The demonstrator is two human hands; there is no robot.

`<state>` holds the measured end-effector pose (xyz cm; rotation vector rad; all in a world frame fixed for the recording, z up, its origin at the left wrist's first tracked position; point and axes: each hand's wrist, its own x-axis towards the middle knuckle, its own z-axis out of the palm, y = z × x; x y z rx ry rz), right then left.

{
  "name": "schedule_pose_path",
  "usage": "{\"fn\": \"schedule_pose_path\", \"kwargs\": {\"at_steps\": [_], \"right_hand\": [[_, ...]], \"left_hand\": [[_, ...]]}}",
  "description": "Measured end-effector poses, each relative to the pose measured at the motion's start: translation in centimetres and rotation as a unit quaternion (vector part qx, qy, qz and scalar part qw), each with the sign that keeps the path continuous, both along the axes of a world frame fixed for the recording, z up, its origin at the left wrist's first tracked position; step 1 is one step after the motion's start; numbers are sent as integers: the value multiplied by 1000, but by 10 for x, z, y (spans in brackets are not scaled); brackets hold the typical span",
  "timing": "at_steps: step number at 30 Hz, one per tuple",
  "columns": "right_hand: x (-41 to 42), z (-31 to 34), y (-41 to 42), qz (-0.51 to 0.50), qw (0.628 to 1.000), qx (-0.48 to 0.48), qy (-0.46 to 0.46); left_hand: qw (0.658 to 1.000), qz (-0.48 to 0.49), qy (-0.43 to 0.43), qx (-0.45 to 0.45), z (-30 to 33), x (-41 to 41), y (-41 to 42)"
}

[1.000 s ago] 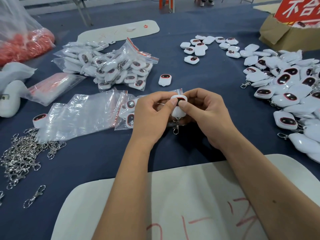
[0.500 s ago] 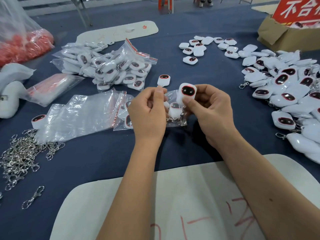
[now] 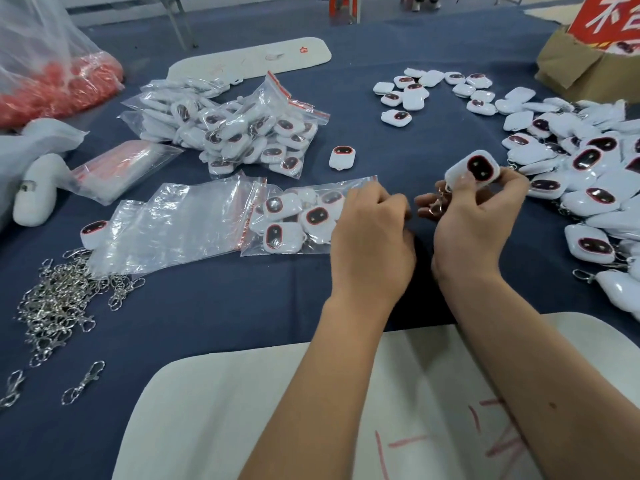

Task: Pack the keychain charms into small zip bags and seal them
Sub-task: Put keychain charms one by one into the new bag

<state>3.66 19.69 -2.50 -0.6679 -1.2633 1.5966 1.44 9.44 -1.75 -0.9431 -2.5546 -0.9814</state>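
My right hand (image 3: 474,223) pinches a white keychain charm (image 3: 474,169) with a dark red-rimmed face, lifted above the blue table; its metal clasp (image 3: 437,202) dangles below. My left hand (image 3: 372,233) has curled fingers at the right end of a clear zip bag (image 3: 298,216) that lies flat and holds several charms. Whether the fingers grip the bag's edge is hidden. A heap of loose charms (image 3: 588,174) lies at the right.
Empty zip bags (image 3: 173,230) lie left of the filled one, filled bags (image 3: 235,129) behind them. Metal clasps (image 3: 59,299) pile at the left. A single charm (image 3: 342,156) lies mid-table, a cardboard box (image 3: 581,64) far right, a white board (image 3: 346,410) near me.
My right hand has moved right with a charm, away from the bag. The bag with charms now lies flat on the table, and my left hand sits at its right end.
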Motion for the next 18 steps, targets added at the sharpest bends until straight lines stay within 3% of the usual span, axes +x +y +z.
{"fn": "schedule_pose_path", "kwargs": {"at_steps": [5, 11, 18], "right_hand": [[-3, -5, 0, 34, 999, 21, -30], [-6, -8, 1, 71, 987, 89, -112], [-1, -3, -4, 116, 950, 192, -217]], "left_hand": [[989, 143, -17, 26, -2, -3, -4], [981, 166, -50, 86, 3, -10, -8], [962, 152, -144, 174, 9, -19, -16]]}}
